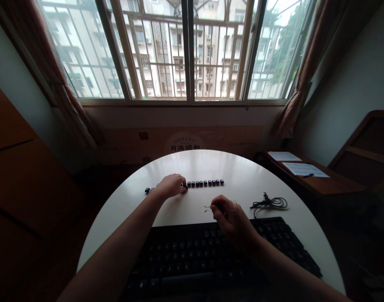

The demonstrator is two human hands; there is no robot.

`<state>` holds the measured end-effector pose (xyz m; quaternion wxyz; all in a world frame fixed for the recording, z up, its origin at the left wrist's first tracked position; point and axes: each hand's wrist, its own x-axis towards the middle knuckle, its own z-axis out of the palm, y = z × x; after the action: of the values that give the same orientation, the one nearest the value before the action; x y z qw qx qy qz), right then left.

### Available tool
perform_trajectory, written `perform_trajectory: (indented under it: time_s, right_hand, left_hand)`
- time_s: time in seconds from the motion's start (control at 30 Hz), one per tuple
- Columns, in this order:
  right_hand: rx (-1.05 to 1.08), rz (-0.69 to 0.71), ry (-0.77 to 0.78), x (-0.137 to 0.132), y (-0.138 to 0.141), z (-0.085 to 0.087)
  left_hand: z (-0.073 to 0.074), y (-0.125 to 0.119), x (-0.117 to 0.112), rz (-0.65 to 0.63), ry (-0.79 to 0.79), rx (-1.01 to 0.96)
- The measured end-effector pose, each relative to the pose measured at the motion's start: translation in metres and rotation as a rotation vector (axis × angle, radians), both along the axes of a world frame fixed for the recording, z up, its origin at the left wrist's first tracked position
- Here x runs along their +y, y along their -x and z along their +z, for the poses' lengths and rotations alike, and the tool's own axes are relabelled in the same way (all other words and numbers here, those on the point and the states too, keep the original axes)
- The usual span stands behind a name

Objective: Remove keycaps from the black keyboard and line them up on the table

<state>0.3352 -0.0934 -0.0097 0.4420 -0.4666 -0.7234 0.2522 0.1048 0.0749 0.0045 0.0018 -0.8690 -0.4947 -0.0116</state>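
Observation:
A line of small black keycaps (205, 183) stretches across the white round table (192, 161). My left hand (172, 186) is at this line, its thumb and fingertips pinched on one keycap (186, 187); it covers several others. Nearer to me, my right hand (227, 213) is closed round a wire keycap puller, whose two thin hooked ends (207, 208) stick out to the left. Below both hands lies a black keyboard (182, 256), partly hidden by my forearms and in shadow.
A coiled black cable (270, 203) lies on the table, right of my right hand. Beyond the table on the right, a wooden side table (330, 186) bears papers (305, 169) and a pen. A barred window (188, 63) with curtains fills the back.

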Motion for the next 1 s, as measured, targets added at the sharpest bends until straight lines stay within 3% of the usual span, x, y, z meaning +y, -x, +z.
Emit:
perform_trajectory:
  time_s: [0.8, 0.9, 1.0]
  right_hand:
    - [0.010, 0.028, 0.024, -0.002, 0.000, 0.003]
    - [0.014, 0.031, 0.026, -0.001, 0.000, 0.003]
    - [0.019, 0.030, 0.020, -0.001, 0.000, 0.002]
  left_hand:
    - [0.004, 0.006, 0.001, 0.033, 0.044, 0.039]
    - [0.012, 0.008, -0.001, 0.059, 0.075, 0.013]
    - [0.033, 0.013, -0.008, 0.080, 0.061, -0.056]
